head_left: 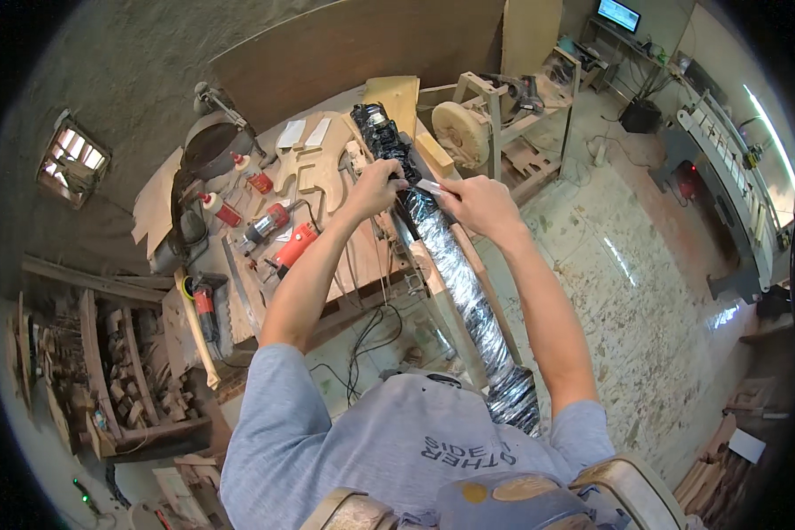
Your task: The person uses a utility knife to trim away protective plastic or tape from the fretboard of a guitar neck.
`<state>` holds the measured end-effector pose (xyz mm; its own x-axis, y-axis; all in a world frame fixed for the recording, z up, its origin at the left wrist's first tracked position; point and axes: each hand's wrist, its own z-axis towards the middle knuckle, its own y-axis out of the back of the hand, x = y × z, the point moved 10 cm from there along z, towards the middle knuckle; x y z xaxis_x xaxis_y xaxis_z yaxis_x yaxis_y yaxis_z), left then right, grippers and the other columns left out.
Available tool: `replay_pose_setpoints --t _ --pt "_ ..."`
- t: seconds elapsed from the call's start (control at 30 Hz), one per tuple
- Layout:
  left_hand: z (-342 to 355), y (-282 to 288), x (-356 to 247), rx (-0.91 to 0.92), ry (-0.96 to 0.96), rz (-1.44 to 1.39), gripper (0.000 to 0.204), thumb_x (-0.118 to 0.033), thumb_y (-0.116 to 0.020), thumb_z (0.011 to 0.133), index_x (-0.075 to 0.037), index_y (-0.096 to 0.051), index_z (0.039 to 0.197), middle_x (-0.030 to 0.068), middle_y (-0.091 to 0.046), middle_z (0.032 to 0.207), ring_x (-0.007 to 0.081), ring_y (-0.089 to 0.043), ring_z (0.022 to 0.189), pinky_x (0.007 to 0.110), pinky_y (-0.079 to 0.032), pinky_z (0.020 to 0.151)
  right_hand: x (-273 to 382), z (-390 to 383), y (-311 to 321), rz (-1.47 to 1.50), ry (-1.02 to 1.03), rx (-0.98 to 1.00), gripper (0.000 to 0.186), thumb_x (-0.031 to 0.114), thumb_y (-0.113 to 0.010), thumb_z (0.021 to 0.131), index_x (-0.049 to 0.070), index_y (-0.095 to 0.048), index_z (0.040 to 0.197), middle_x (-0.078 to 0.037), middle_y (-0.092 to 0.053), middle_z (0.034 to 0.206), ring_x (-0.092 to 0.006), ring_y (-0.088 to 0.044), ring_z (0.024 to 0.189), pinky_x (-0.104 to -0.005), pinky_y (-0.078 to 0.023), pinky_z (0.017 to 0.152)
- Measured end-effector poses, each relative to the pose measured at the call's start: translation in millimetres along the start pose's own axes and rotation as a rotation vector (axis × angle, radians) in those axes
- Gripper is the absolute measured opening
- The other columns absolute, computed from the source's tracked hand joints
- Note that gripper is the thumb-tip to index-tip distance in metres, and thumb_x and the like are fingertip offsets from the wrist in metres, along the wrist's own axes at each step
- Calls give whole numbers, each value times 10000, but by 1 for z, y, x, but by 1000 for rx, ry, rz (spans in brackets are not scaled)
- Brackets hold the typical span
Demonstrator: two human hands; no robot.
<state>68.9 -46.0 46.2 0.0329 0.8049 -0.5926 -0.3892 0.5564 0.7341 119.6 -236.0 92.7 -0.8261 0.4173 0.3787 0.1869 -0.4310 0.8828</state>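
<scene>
the long black wrapped piece [455, 274] runs from 12 o'clock down to 5 o'clock, over the workbench [344, 256]. the left hand [375, 187] grasps it near the top. the right hand [477, 203], just at 3 o'clock of the left, pinches a small white strip [429, 186].
</scene>
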Motion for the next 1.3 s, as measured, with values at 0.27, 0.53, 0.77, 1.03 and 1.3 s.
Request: replay_pose_setpoints --t 0.27,0.53,0.77,1.03,1.3 --pt "-3 3 -4 -31 -7 -30 162 -67 -794 856 23 -669 906 239 -688 914 417 -682 916 476 -523 816 16 10 -11 -37 18 29 274 317 -623 981 121 -796 1063 -195 -760 878 -390 -749 847 -533 -594 786" --pt "-4 -1 12 -29 42 -121 131 -34 -774 908 11 -651 905 172 -683 828 268 -673 755 414 -513 688 6 15 2 -19 -51 37 283 337 -625 984 185 -803 1142 -190 -761 907 -394 -742 882 -527 -592 817" --pt "-8 -3 19 -17 67 -137 96 -2 -736 946 -1 -646 912 106 -663 723 168 -662 665 367 -509 611 13 -6 1 86 56 64 244 333 -601 983 163 -772 1026 -175 -757 884 -401 -731 851 -545 -582 779" --pt "-4 -11 35 40 163 -292 108 -50 -770 925 -7 -671 933 149 -696 797 217 -672 769 386 -513 725 6 18 -12 81 -8 62 286 349 -624 973 200 -812 1128 -198 -755 918 -420 -728 867 -529 -583 791" --pt "-8 -7 26 53 147 -289 83 10 -701 940 -8 -620 946 85 -682 839 184 -658 822 357 -523 765 -8 -18 5 76 20 131 290 351 -632 972 202 -817 1138 -190 -759 907 -412 -730 864 -515 -583 771"
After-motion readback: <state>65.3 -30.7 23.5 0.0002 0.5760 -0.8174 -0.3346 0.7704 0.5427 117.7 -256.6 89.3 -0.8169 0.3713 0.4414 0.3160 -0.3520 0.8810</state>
